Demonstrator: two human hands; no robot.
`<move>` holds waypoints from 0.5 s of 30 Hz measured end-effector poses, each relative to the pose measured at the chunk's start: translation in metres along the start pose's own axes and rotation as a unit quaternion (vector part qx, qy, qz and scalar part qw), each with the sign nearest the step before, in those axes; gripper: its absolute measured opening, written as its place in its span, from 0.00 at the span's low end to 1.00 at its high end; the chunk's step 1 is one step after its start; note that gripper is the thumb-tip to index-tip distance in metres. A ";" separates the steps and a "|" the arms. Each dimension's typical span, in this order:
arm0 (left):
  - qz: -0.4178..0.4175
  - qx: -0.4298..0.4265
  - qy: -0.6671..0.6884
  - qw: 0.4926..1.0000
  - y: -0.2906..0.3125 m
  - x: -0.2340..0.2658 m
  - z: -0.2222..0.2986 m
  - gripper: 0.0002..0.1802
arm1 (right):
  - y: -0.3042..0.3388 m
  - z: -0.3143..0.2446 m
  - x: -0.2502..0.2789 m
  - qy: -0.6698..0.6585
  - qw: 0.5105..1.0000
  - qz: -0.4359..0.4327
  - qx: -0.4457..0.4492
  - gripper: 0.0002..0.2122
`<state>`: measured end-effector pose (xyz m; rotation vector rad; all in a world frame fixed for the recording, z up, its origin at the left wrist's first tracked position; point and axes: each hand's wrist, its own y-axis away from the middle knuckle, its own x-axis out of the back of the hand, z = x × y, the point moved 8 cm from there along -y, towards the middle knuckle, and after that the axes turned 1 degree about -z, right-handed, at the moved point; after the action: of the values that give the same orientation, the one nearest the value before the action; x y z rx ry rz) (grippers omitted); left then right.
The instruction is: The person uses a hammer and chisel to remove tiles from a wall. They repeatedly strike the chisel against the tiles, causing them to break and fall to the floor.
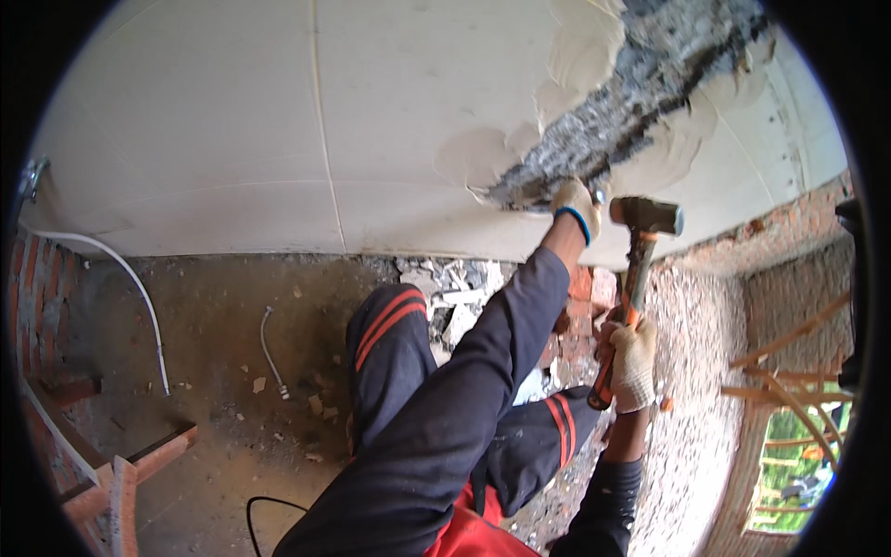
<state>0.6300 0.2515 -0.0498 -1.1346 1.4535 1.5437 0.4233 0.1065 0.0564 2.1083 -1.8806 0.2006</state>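
Note:
My left hand (574,201), in a pale work glove with a blue cuff, is closed around a chisel (600,197). Only the chisel's round metal end shows; the rest is hidden by the glove. The hand rests at the lower end of a rough grey gouge (608,116) chipped into the white tiled wall (408,111). Lower right, my right hand (633,364), also gloved, grips the orange and black handle of a club hammer (648,216). The hammer stands head up, its heavy metal head just right of the chisel and apart from it.
Broken tile and plaster rubble (461,299) lies along the wall's foot, beside red bricks (580,302). A white hose (139,283) hangs at left; a short flexible hose (269,353) lies on the dusty floor. Wooden boards (125,483) stand lower left. Wooden poles (798,399) cross near a window opening at right.

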 end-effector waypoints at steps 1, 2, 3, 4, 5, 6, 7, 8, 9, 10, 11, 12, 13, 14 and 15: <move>-0.018 0.019 -0.014 1.000 -0.008 0.004 -0.004 0.07 | 0.018 -0.017 0.005 -0.044 0.998 -0.034 0.017 0.02; -0.026 0.025 -0.008 0.999 -0.024 0.001 -0.010 0.07 | 0.030 -0.028 0.025 0.016 0.999 0.045 0.007 0.02; -0.033 0.031 -0.002 0.999 -0.035 0.002 -0.016 0.06 | 0.041 -0.051 0.032 0.053 0.997 0.039 0.040 0.03; -0.020 0.036 0.021 0.999 -0.044 0.005 -0.022 0.06 | 0.055 -0.072 0.051 0.020 0.989 0.128 0.076 0.03; -0.002 0.041 0.044 0.998 -0.050 0.013 -0.029 0.06 | 0.067 -0.097 0.060 -0.031 0.978 0.143 0.147 0.04; 0.017 0.047 0.066 0.997 -0.052 0.019 -0.037 0.06 | 0.080 -0.124 0.074 -0.051 0.961 0.172 0.209 0.04; 0.035 0.055 0.088 0.994 -0.052 0.024 -0.042 0.07 | 0.091 -0.152 0.081 -0.108 0.936 0.146 0.302 0.04; 0.049 0.025 0.127 0.990 -0.051 0.026 -0.041 0.06 | 0.099 -0.171 0.101 -0.099 0.911 0.217 0.338 0.04; 0.060 0.036 0.158 0.985 -0.047 0.028 -0.045 0.05 | 0.106 -0.190 0.113 -0.108 0.884 0.238 0.387 0.04; 0.064 0.044 0.189 0.979 -0.044 0.025 -0.045 0.05 | 0.109 -0.202 0.116 -0.127 0.865 0.229 0.428 0.03; 0.069 0.052 0.221 0.971 -0.039 0.023 -0.045 0.05 | 0.107 -0.211 0.112 -0.157 0.853 0.179 0.465 0.04; 0.070 0.053 0.225 0.970 -0.035 0.020 -0.041 0.04 | 0.113 -0.212 0.108 -0.002 0.823 0.284 0.493 0.03; 0.071 0.052 0.213 0.973 -0.030 0.017 -0.038 0.04 | 0.118 -0.213 0.096 0.210 0.752 0.412 0.471 0.03; 0.068 0.049 0.193 0.978 -0.025 0.015 -0.033 0.04 | 0.109 -0.195 0.065 0.334 0.706 0.430 0.453 0.04; 0.065 0.045 0.174 0.982 -0.020 0.012 -0.029 0.03 | 0.094 -0.176 0.039 0.400 0.695 0.410 0.434 0.05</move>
<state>0.6476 0.2238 -0.0679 -1.3249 1.8411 1.3959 0.3530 0.1172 0.2470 0.8715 -2.0632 2.1416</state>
